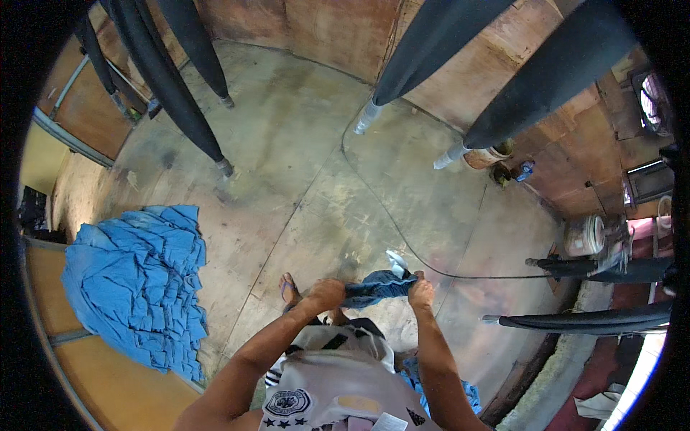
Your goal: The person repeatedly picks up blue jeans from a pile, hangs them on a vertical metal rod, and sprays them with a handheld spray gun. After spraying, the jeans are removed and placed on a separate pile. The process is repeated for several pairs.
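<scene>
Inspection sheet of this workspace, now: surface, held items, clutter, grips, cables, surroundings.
Surface: stained pale-grey floor with dark seams.
Held items: bunched dark-blue denim-like garment.
Clutter: wide bright-blue cloth pile at left; blue fabric heap partly hidden by the right forearm.
Grips: left hand and right hand both closed on the garment, which spans between them.
Cables: thin black cable curving across the floor, passing near the right hand.
Surroundings: brown panelled walls; long black tapered forms.

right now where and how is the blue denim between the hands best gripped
Probably by its two ends, from the near side: the left hand closes on one end, the right hand on the other. The denim spans the gap as a narrow, bunched strip, so each end seems to fit a fist, while a pale object shows at its far edge.
</scene>
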The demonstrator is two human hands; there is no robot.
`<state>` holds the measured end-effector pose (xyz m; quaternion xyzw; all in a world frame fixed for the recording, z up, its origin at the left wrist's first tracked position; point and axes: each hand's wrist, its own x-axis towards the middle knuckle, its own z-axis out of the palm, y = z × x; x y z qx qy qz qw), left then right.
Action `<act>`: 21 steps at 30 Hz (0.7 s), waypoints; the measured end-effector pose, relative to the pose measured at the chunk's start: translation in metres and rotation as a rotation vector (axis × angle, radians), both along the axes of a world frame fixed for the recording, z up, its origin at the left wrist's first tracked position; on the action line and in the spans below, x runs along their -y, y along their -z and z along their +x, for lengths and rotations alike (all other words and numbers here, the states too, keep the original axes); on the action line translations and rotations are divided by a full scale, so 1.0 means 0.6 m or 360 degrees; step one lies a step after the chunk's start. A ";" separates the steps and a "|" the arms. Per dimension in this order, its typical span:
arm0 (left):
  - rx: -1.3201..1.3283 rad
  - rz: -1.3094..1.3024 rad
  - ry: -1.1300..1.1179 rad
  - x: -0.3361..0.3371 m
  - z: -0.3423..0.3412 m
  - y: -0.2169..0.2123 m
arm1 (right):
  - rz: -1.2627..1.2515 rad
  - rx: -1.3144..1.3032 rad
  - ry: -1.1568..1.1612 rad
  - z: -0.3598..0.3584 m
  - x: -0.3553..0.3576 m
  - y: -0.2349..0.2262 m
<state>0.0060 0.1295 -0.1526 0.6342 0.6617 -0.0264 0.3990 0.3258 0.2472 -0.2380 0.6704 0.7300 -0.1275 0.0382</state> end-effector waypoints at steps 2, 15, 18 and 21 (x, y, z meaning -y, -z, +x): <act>-0.0015 0.0096 -0.0233 -0.013 -0.043 0.091 | 0.1043 0.0138 -0.0581 -0.030 0.017 0.024; 0.0194 -0.0148 -0.0894 -0.211 0.008 0.642 | -0.0633 -0.0717 0.1323 -0.042 -0.021 0.363; 0.0618 -0.0375 -0.0578 -0.300 0.086 0.620 | -0.0488 -0.0965 0.2050 0.057 -0.115 0.435; 0.0799 -0.0507 -0.0905 -0.315 0.124 0.619 | -0.0342 -0.1209 0.2136 0.078 -0.162 0.436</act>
